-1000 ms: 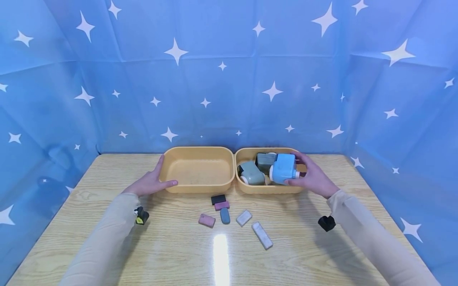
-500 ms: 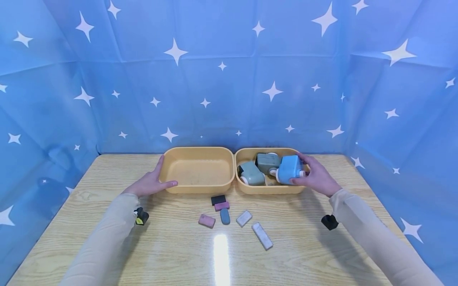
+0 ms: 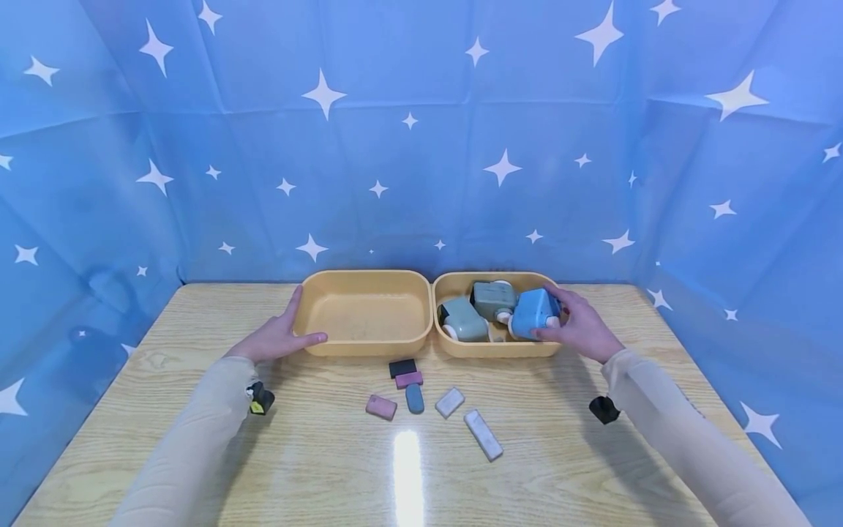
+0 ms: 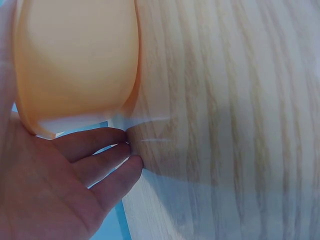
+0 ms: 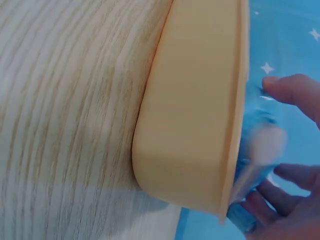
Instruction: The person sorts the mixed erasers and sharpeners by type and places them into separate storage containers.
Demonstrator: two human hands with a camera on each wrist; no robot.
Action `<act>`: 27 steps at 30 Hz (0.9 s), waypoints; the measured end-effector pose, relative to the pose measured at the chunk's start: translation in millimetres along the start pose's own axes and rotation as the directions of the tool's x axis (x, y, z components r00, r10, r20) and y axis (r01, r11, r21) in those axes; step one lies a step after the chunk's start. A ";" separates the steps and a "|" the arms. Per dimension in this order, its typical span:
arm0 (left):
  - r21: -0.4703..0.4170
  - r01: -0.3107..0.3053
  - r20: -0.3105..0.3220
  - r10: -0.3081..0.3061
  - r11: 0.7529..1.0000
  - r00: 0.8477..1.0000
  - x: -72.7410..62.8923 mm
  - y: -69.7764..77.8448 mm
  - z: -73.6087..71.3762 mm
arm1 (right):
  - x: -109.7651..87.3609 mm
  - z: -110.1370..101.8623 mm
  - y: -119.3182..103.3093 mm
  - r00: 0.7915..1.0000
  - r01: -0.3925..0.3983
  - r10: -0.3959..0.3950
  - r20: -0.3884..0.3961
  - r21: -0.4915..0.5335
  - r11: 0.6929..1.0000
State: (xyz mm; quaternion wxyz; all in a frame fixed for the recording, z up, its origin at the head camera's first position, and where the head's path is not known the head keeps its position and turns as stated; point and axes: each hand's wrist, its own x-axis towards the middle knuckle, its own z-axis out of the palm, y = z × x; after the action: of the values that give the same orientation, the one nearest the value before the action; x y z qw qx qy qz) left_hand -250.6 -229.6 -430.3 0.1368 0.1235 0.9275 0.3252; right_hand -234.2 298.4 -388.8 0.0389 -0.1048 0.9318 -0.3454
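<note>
- The right hand (image 3: pixel 582 329) spreads round the right end of the blue toy (image 3: pixel 530 313), which sits tilted at the right end of the right tray (image 3: pixel 497 350); whether it grips or merely touches, I cannot tell
- If that contact is loose, the toy could roll or slip, as its round white parts look wheel-like; it might bump the dark toy (image 3: pixel 492 300) just beside it
- The left hand (image 3: pixel 273 337), thumb and fingers apart and fairly straight, rests against the left tray (image 3: pixel 365 349) without gripping; an inward push could shift both, since the 2 trays appear to touch
- A pull forward could run the left tray into the black block (image 3: pixel 402 368) just in front
</note>
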 end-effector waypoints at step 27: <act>0.001 -0.003 -0.007 0.003 1.000 1.000 -0.2 -0.4 0.4 | -19.4 15.8 -39.6 0.988 0.153 -0.146 -0.057 0.143 0.978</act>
State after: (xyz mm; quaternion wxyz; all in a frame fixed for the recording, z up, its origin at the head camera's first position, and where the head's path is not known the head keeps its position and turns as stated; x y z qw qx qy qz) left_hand -250.3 -229.7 -430.8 0.1330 0.1240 0.9280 0.3253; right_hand -206.4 263.3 -374.9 -0.0012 -0.1634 0.8938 -0.4176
